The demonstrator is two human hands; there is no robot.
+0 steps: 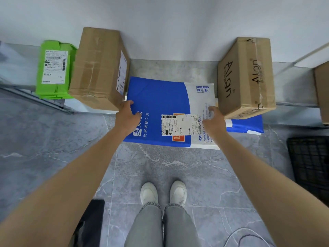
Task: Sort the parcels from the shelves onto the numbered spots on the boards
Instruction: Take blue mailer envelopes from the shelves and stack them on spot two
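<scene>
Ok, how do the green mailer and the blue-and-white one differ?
The green mailer is plain green; the blue-and-white mailer carries printed text and logos. The green mailer lies untouched beside a plain box; the blue-and-white mailer is held by the left hand and right hand, jutting past the shelf edge. The blue-and-white mailer looks larger. Both bear a white shipping label.

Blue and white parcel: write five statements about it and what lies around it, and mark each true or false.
1. Both the left hand and the right hand hold the blue and white parcel. True.
2. It lies between the plain box and the printed box. True.
3. It bears no label. False: a white shipping label is stuck on it.
4. The green parcel lies right of the printed box. False: it lies left of the plain box.
5. The shoes are black. False: they are white.
</scene>
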